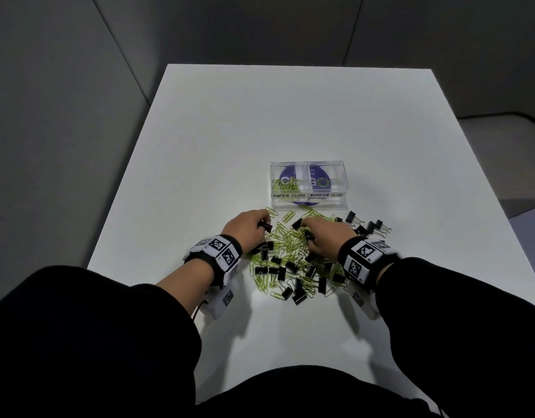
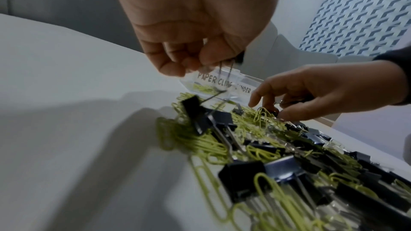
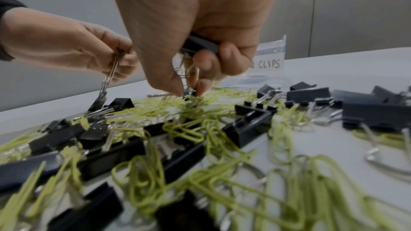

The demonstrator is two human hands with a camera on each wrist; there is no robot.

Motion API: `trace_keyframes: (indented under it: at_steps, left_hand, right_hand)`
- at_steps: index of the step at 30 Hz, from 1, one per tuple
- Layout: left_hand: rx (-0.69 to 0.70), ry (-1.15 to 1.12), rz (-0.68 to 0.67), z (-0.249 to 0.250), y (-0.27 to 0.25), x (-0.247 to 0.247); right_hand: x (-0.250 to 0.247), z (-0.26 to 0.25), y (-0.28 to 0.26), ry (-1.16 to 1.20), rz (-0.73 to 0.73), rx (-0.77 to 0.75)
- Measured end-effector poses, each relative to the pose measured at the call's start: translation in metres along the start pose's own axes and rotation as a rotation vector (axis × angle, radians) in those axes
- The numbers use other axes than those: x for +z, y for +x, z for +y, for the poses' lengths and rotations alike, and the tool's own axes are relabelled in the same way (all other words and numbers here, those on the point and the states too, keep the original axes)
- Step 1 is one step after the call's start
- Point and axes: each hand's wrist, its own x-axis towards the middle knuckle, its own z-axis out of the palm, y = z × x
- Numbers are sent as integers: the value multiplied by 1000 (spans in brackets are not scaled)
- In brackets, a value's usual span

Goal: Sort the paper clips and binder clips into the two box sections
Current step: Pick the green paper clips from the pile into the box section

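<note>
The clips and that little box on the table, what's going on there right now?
A person is sorting a mixed pile of green paper clips and black binder clips on a white table. The left hand pinches a binder clip by its wire handles; the right hand grips another binder clip while picking at the pile. In the clear box, the paper clip section holds some green clips; the binder clip section looks empty.

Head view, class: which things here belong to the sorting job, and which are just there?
Job:
- green paper clips
- black binder clips
- clear two-section box
- left hand, right hand, both holding binder clips

Just there:
- white table
- grey wall panels
</note>
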Motion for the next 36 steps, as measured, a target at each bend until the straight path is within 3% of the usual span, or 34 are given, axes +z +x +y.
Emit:
trace_keyframes:
  at_steps: [5,11,15,19,23,26,30,36]
  left_hand:
    - [-5,-35,-17,6,9,4]
    - [-78,-535,-19,12,12,4]
    - [-100,-617,-32,19,12,4]
    - [-67,-431,-32,17,12,1]
    - [-21,-21,-56,3,6,-6]
    - [-3,100,-69,-11,-2,-7]
    - [17,136,-104,-21,-11,-5]
    - [73,387,-203,-21,-18,-5]
  right_hand:
    - [-11,19,-8,-51,-18,59]
    - [-6,29,-10,-18,-30,87]
    - [1,30,-10,11,30,99]
    - [-1,40,-13,30,-26,58]
    - [-3,38,-17,-66,-60,-39]
    - [-4,32,-16,-116,-47,-49]
    - [-9,28,-19,-67,-36,-10]
    - [-17,41,-32,14,-34,129]
